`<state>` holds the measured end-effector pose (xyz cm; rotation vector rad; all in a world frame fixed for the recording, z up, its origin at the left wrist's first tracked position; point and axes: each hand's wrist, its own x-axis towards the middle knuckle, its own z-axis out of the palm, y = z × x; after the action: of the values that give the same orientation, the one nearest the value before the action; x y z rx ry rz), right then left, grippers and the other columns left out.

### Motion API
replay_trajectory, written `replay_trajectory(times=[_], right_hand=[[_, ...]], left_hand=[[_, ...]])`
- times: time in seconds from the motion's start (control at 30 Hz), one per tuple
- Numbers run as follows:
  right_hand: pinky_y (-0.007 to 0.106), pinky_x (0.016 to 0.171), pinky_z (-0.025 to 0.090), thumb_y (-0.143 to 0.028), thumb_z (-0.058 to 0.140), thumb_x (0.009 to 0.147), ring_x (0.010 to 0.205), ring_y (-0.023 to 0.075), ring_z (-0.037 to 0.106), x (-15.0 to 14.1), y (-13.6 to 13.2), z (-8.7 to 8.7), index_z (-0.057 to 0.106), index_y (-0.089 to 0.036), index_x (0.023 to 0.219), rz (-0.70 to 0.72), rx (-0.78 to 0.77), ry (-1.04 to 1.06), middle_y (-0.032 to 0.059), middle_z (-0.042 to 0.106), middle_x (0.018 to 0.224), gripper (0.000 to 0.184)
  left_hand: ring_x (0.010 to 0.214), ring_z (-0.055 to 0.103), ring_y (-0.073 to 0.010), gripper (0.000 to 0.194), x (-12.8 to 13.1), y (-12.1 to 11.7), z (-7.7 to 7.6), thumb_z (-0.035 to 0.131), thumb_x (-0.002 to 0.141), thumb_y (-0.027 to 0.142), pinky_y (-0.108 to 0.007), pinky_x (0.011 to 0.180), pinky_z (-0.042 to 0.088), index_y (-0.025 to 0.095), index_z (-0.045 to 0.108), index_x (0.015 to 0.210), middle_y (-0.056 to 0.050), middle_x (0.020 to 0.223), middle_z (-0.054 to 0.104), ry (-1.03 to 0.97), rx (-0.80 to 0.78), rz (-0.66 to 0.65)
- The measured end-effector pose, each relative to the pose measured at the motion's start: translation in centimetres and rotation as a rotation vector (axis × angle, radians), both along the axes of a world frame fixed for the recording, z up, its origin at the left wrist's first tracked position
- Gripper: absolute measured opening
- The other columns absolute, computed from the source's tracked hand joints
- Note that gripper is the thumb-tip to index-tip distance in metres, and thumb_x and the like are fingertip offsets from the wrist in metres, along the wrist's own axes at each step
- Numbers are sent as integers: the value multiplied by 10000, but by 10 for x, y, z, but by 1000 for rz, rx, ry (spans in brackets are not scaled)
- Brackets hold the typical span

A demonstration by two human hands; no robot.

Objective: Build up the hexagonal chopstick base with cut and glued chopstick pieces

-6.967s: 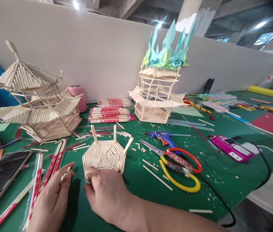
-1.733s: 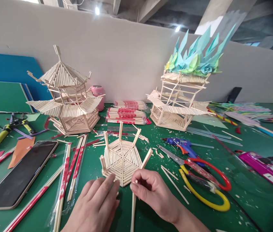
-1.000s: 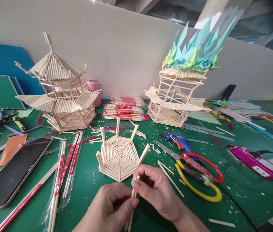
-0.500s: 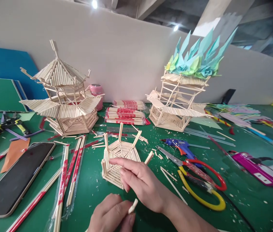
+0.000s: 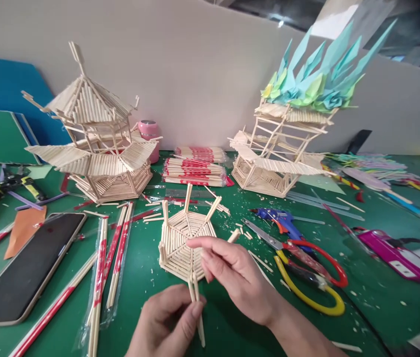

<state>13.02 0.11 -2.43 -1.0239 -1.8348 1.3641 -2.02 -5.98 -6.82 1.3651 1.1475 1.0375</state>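
Note:
A hexagonal platform of wooden sticks (image 5: 176, 243), with short stick posts standing at its corners, lies in front of me. My left hand (image 5: 169, 320) pinches a small bundle of wooden sticks (image 5: 194, 290) at the platform's near edge; whether the bundle touches the edge I cannot tell. Over the platform's right side is my right hand (image 5: 237, 277), its index finger stretched toward the middle and the other fingers curled. Nothing shows in its grasp.
Two stick pavilions (image 5: 115, 163) (image 5: 265, 166) stand at the back, with packs of chopsticks (image 5: 195, 171) between them. Scissors (image 5: 299, 258) and a blue glue gun (image 5: 280, 218) lie right. A phone (image 5: 24, 267) and wrapped chopsticks (image 5: 100, 277) lie left.
My left hand has turned the sticks upright and brought them to the platform's near edge. My right hand's index finger has moved right, from the platform's left side to its middle.

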Motion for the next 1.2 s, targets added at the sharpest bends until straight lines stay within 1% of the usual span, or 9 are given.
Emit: replay_trajectory(times=[0.1,0.2,0.3,0.37,0.57,0.73,0.97,1.07,1.2], right_hand=[[215,541,378,-289,414,895,571,94,451,11,-12,-2,613,-162,955,-30,-51,-19,-25,474,629,244],[213,519,351,-304,476,855,571,97,412,11,-21,-6,589,-143,841,-15,-135,-9,-21,464,635,197],[212,470,296,-288,502,826,529,89,340,4,-25,-11,494,-157,658,-22,-186,-9,-41,395,576,213],[213,457,275,-279,498,823,518,85,314,1,-25,-13,445,-167,617,-29,-207,-5,-48,367,566,240],[217,471,285,-277,516,803,531,91,326,3,-24,-13,477,-159,639,13,-225,3,-40,391,581,206],[209,455,265,-248,526,784,513,85,302,-1,-24,-13,454,-166,611,-56,-205,23,-51,362,553,205],[203,470,281,-273,497,807,519,85,314,5,-25,-22,427,-175,607,-157,-198,18,-53,348,559,234],[203,468,268,-286,441,843,515,87,295,14,-25,-23,377,-192,611,-203,-121,-128,-60,312,562,258],[213,484,258,-237,465,822,511,94,378,19,-27,-26,383,-195,609,-170,96,-517,-50,407,557,232]], left_hand=[[470,349,-67,341,0,3,5,564,754,468,-173,439,273,141,639,691,43,497,425,-203,-362,-94],[443,279,-51,370,2,4,4,595,727,485,-189,430,190,125,605,640,63,457,386,-294,-484,-150],[441,262,-48,386,5,3,2,604,729,468,-205,436,163,127,537,560,63,458,389,-335,-526,-160],[441,266,-48,378,5,3,1,602,734,460,-211,441,154,128,537,568,58,468,406,-370,-569,-158],[424,258,-47,391,4,3,0,639,687,483,-221,436,141,127,558,548,53,448,414,-423,-635,-163],[412,249,-38,393,5,5,1,679,637,491,-216,429,137,124,578,539,58,439,406,-418,-658,-124],[410,274,-39,378,5,5,0,664,657,484,-210,427,144,124,604,560,39,445,449,-379,-673,-105],[411,287,-39,360,3,6,-2,669,649,487,-200,430,148,127,659,665,43,433,452,-387,-676,-65],[425,297,-43,356,2,6,-6,668,655,483,-195,441,169,129,674,699,42,435,452,-430,-677,-51]])
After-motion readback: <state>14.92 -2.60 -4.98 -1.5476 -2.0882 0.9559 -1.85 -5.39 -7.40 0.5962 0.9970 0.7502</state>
